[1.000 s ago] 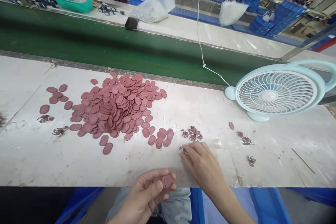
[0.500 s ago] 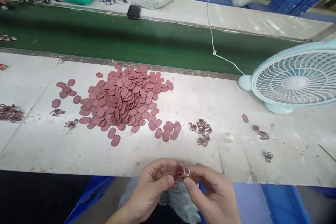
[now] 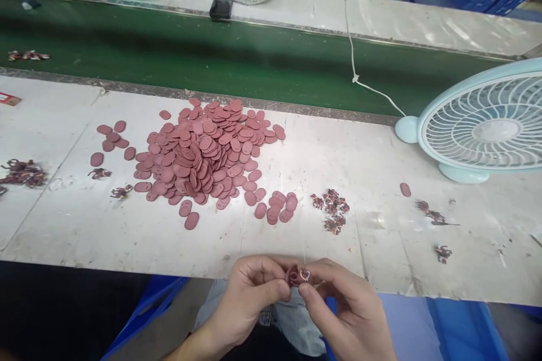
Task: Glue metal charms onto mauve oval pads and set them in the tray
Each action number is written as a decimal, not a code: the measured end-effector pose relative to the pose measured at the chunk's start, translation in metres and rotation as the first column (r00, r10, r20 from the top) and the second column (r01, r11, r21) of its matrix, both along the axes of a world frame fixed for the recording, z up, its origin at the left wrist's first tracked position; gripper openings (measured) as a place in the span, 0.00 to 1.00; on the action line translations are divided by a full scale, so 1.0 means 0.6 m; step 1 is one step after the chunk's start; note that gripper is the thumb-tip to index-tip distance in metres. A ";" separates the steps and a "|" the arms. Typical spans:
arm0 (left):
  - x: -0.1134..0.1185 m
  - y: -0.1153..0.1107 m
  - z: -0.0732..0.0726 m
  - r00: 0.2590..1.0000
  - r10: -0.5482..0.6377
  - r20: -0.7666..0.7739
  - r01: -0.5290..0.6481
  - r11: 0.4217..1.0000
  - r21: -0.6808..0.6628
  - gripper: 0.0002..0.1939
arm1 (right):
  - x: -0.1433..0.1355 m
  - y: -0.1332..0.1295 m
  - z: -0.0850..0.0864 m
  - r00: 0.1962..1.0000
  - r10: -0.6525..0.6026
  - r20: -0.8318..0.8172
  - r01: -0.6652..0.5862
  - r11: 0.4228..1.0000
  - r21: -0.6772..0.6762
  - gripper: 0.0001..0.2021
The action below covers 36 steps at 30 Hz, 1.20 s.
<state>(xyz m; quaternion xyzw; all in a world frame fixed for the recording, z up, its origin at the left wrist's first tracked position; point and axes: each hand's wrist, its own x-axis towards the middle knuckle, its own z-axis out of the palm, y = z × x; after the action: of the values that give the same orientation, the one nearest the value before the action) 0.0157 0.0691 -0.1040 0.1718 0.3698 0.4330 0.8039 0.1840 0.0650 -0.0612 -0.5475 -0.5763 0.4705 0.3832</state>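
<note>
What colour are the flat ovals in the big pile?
The ovals are dusty reddish-pink, best seen in the head view.

In front of me is a long white bench, its flat surface marked with stains. On it lies a big heap of flat, dull-red oval pieces (image 3: 199,152), with some scattered around. To my right are a cluster of small, dark-brown shiny pieces (image 3: 333,211) and a light-blue plastic fan (image 3: 496,130).

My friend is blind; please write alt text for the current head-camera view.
Left hand holds a maroon oval piece, right hand a small brown part, close together at a white worktable. A heap of similar ovals lies beyond, with a light-blue fan at right.
</note>
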 end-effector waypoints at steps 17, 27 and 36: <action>0.006 -0.012 -0.003 0.994 0.052 -0.094 -0.047 0.997 0.053 0.02 | -0.012 -0.012 -0.004 0.943 -0.204 -0.264 0.124 0.949 -0.289 0.06; 0.010 0.002 0.015 0.988 0.025 -0.154 -0.011 0.996 0.092 0.02 | -0.013 -0.012 0.003 0.917 -0.298 -0.265 0.193 0.913 -0.360 0.08; -0.017 0.037 0.015 0.819 0.059 -0.571 0.277 0.831 0.483 0.12 | 0.051 -0.046 -0.047 0.786 -0.397 -0.474 0.248 0.905 -0.346 0.06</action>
<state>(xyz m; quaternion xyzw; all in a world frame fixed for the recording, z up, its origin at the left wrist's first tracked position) 0.0053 0.0915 -0.0948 0.5352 0.4401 0.4006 0.5995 0.2145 0.0373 -0.0895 -0.5318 -0.2753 0.6033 0.5268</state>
